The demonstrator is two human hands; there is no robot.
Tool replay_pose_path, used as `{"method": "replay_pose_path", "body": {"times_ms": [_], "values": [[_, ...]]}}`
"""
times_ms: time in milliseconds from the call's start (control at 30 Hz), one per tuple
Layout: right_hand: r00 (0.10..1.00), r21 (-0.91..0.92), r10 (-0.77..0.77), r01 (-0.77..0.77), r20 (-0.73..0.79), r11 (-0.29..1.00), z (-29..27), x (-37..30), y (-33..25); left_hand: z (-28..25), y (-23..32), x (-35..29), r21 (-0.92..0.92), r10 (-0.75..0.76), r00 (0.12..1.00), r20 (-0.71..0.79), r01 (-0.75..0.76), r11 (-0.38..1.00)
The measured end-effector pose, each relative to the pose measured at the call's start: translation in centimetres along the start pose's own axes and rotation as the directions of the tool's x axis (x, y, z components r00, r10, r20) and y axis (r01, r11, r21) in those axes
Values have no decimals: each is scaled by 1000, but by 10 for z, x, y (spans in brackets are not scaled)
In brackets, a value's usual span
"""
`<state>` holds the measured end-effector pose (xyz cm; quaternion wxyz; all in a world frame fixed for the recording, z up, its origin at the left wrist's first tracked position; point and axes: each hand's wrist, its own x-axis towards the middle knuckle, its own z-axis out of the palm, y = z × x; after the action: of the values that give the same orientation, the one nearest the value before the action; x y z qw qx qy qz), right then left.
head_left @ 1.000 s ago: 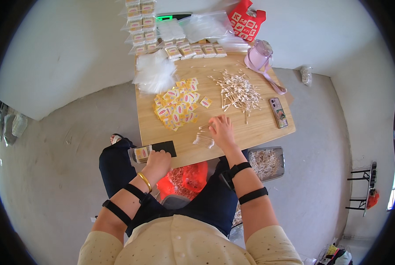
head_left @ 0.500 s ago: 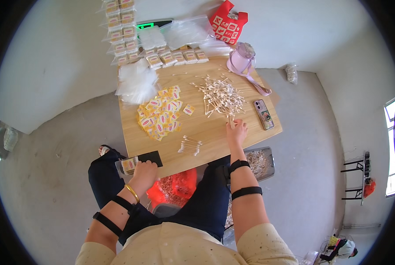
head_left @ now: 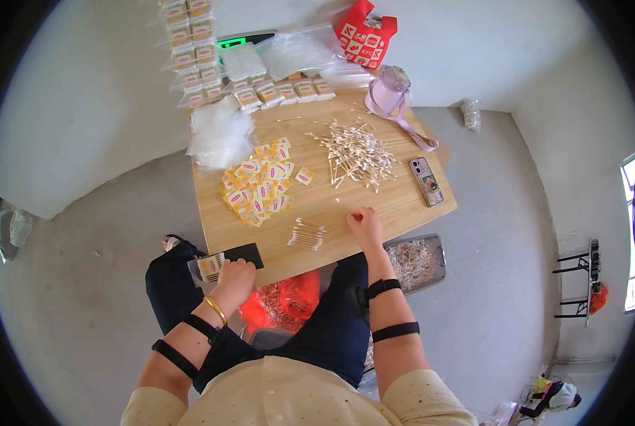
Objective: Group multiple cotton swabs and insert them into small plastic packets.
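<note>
My left hand (head_left: 236,277) is closed at the table's near left edge, gripping a black flat piece (head_left: 249,253). Beside its fingers, a clear bag (head_left: 198,272) shows a yellow and white label card (head_left: 209,266) and a row of cotton swabs. My right hand (head_left: 365,226) is over the near right of the table, thumb and fingertips pinched together; what they hold is too small to make out. A small white tip (head_left: 337,199) shows just beyond them. Between my hands lies a neat row of cotton swabs (head_left: 307,234). A loose swab heap (head_left: 356,153) is farther off.
Label cards (head_left: 260,181) lie heaped at left, near empty clear bags (head_left: 221,131). Filled packs (head_left: 287,92) line the far edge. A lilac cup (head_left: 390,89) and phone (head_left: 425,182) are at right. A grey bin of swabs (head_left: 417,263) and a red bag (head_left: 282,302) sit below.
My right hand has drawn back from the near edge of the swab heap, toward me and to the left. My left hand stays on the black piece beside the bag.
</note>
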<state>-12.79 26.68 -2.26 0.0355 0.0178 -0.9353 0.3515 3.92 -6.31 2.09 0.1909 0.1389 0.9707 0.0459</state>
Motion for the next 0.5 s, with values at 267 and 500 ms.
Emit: {"method": "replay_pose_path", "body": {"times_ms": [267, 500], "values": [[988, 138, -156, 153, 15, 979, 36, 7, -37, 6, 0, 0, -23, -2, 1000, -27, 2, 1000], [949, 120, -311, 304, 43, 945, 37, -22, -59, 8, -3, -4, -19, 25, 997, -74, -26, 999]]}}
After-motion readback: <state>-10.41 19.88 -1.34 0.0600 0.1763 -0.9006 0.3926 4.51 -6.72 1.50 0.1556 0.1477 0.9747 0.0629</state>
